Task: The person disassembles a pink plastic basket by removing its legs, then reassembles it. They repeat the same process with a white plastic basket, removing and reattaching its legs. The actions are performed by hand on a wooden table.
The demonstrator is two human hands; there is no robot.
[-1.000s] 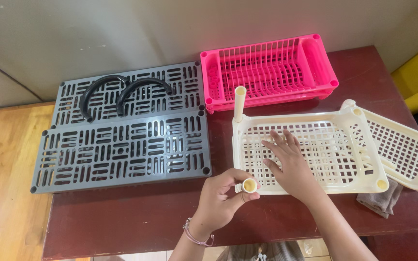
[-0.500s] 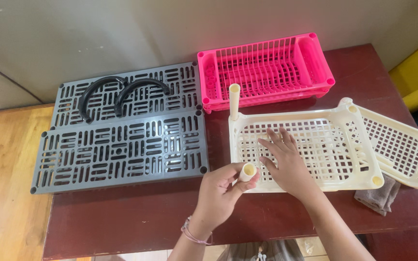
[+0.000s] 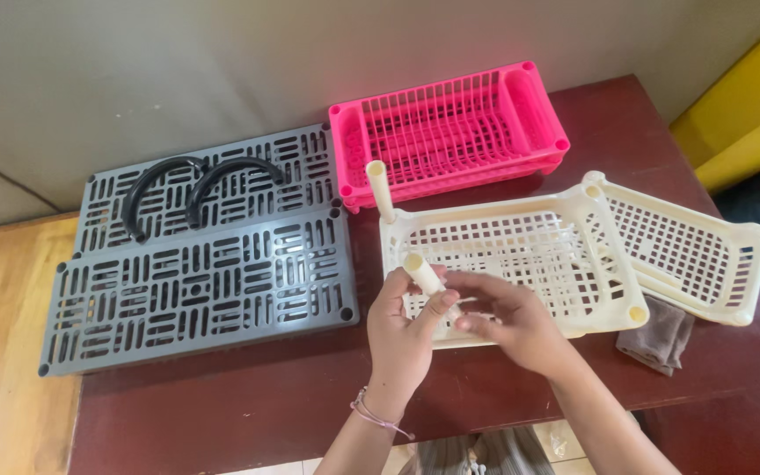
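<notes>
My left hand grips a short cream plastic tube over the near-left corner of a cream slotted tray. My right hand meets it there, its fingertips touching the tube's lower end. A second cream tube stands upright in the tray's far-left corner. The tray's right side rests on another cream tray, which lies tilted.
A pink slotted basket sits at the back of the dark red table. Two grey slotted panels lie at the left, with two black curved handles on the far one. A brown cloth lies near the right edge.
My left hand has lifted the cream tube from the tray's near-left corner. My right hand has left the tray's surface and come over to the tube.
</notes>
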